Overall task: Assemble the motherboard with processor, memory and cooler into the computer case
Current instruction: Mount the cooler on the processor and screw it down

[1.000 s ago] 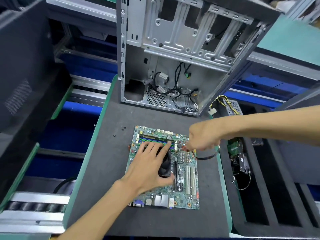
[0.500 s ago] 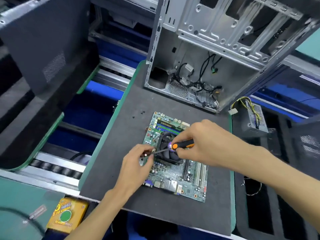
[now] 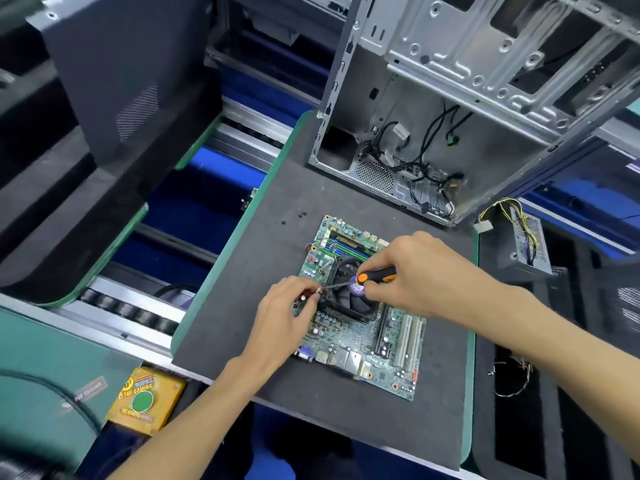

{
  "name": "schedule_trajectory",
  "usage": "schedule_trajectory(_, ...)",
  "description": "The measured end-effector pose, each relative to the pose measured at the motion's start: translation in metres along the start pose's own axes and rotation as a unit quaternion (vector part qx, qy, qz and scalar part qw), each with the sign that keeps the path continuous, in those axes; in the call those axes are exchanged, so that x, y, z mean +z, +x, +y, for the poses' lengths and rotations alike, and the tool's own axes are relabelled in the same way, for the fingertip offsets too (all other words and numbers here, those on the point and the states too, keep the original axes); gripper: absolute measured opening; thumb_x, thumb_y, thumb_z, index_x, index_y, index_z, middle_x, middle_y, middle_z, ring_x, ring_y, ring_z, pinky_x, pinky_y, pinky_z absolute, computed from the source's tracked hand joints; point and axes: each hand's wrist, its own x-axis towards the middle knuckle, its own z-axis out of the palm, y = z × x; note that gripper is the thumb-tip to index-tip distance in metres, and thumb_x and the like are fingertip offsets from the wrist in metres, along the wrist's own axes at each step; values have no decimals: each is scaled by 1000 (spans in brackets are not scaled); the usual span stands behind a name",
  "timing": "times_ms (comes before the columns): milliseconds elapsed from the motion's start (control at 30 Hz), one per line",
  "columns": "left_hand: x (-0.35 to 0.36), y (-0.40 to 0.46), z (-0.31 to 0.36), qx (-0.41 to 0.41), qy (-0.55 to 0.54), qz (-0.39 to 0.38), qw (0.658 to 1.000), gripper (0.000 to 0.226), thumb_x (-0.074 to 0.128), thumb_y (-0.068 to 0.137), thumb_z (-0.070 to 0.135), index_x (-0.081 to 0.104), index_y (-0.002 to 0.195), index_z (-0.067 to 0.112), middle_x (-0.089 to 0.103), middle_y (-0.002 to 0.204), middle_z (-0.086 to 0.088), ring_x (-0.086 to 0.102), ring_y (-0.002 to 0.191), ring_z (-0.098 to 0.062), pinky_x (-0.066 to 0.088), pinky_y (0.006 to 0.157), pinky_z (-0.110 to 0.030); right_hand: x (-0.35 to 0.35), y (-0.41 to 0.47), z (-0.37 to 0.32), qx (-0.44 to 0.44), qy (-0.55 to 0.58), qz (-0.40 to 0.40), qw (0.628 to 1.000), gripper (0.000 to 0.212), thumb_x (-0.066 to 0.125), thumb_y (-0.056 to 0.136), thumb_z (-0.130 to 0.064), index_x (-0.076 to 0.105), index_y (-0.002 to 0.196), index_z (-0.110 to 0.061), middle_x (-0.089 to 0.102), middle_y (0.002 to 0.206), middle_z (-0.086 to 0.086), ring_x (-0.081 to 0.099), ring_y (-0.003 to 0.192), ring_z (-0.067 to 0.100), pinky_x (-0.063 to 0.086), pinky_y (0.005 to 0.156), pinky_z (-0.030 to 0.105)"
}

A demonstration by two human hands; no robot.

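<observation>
Open case (image 3: 485, 109) stands at worktop (image 3: 346, 420) far edge, motherboard (image 3: 356, 344) flat mid-worktop w/ cooler (image 3: 349, 296) on it. Right grip (image 3: 422, 275) wraps screwdriver (image 3: 375, 276) handle; left grip (image 3: 284, 313) pinches its tip at cooler's near-left corner. 3 screws (image 3: 299, 216) lie toward the far-left corner.

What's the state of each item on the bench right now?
motherboard: flat on the mat, outside the case
cooler: sitting on the motherboard
screwdriver: gripped by right hand, tip at the cooler's left corner
left hand: pinching at the screwdriver tip
computer case: open, board bay empty, cables loose inside
loose screws: lying on the mat
power supply: outside the case
</observation>
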Motion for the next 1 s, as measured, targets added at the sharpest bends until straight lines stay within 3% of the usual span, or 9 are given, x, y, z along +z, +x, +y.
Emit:
schedule_trajectory(233,1,0,-2,4,-2,3,1000,14,68,90,10,69,101,18,65,96,14,60,88,-8,52,82,-35,-12,3,-10,-83,-126,-21,988,18,60,85,-40,72,96,-34,62,67,-10,57,71,24,45,60,30)
schedule_trajectory(400,3,-1,-2,-28,-21,13,999,21,71,87,10,70,104,21,64,94,17,59,88,-6,50,82,-26,-25,11,-39,-277,-381,-52,881,14,55,88,-18,66,97,-22,39,68,-5,66,80,30,17,48,28)
schedule_trajectory(500,4,-3,-3,-20,-17,24,999,22,72,84,6,70,103,18,64,96,12,57,90,-6,49,82,-26,-34,20,-53,-334,-477,-84,809,10,56,88,-15,64,90,-21,28,60,-4,46,54,24,10,45,27)
schedule_trajectory(567,5,-2,-2,0,-10,38,999,18,73,84,5,70,98,16,60,100,9,56,96,-8,47,82,-22,-36,23,-55,-358,-509,-115,774,6,57,89,-16,60,84,-18,20,55,-2,22,43,19,9,43,26)
schedule_trajectory(667,5,-2,-2,3,-3,58,998,16,75,84,6,69,95,16,57,102,10,55,100,-9,45,82,-17,-31,30,-57,-381,-490,-174,764,10,54,91,-14,49,82,-15,23,56,-1,24,44,18,24,45,29)
schedule_trajectory(767,7,-4,-4,-6,-11,46,999,19,72,85,5,67,101,15,56,104,9,54,101,-8,45,86,-19,-28,36,-59,-268,-379,-218,858,24,55,87,-15,41,68,-10,35,56,2,31,45,16,30,46,27)
schedule_trajectory(867,5,-7,-4,-42,-34,21,998,31,66,85,11,58,114,21,50,108,12,52,100,-5,45,84,-18,-24,43,-60,-15,-169,-243,955,25,55,89,-17,57,67,-5,53,57,9,40,42,19,33,45,23)
schedule_trajectory(933,3,-8,-1,-59,-39,5,998,37,62,84,19,52,119,26,45,108,15,50,103,-3,44,83,-16,-23,51,-61,156,-10,-265,951,21,59,92,-16,66,77,-5,48,52,5,37,40,18,29,44,21)
schedule_trajectory(1000,1,-7,2,-65,-34,-11,997,39,59,82,24,48,120,29,42,109,18,48,105,-3,44,83,-17,-27,58,-67,217,51,-288,932,17,58,94,-12,64,80,-8,41,47,0,31,37,14,22,42,19)
